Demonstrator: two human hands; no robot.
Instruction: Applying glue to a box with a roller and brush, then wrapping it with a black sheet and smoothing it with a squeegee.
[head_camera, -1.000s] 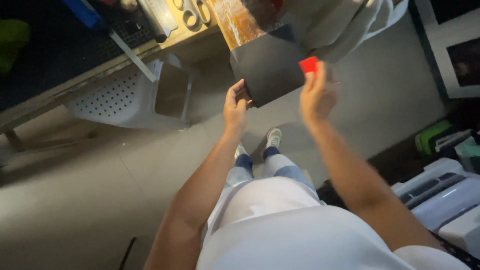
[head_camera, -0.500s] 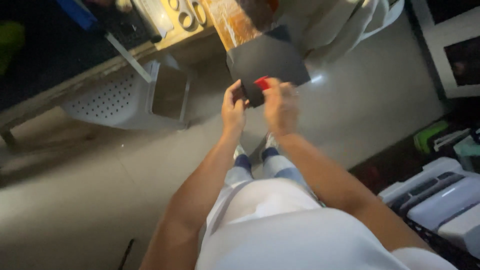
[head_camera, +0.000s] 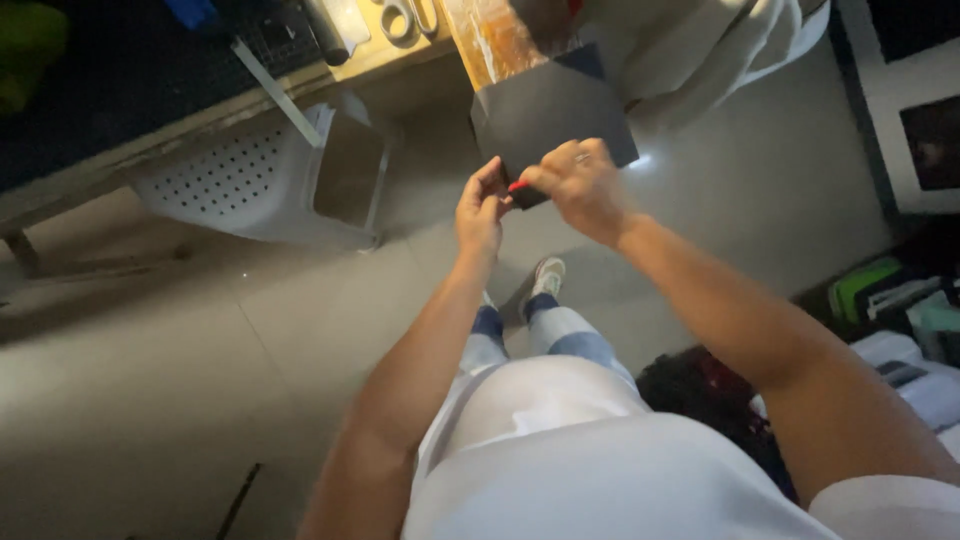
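Just above the middle of the frame, the left hand pinches the lower corner of a flat dark grey rectangular sheet, while the right hand closes its fingertips on a small red piece pressed at that same corner. The piece looks only partly worked onto the edge (most of it is hidden), so the joining seems unfinished. The sheet looks matte, stiff and unbent. A white perforated plastic chair lies at the upper left.
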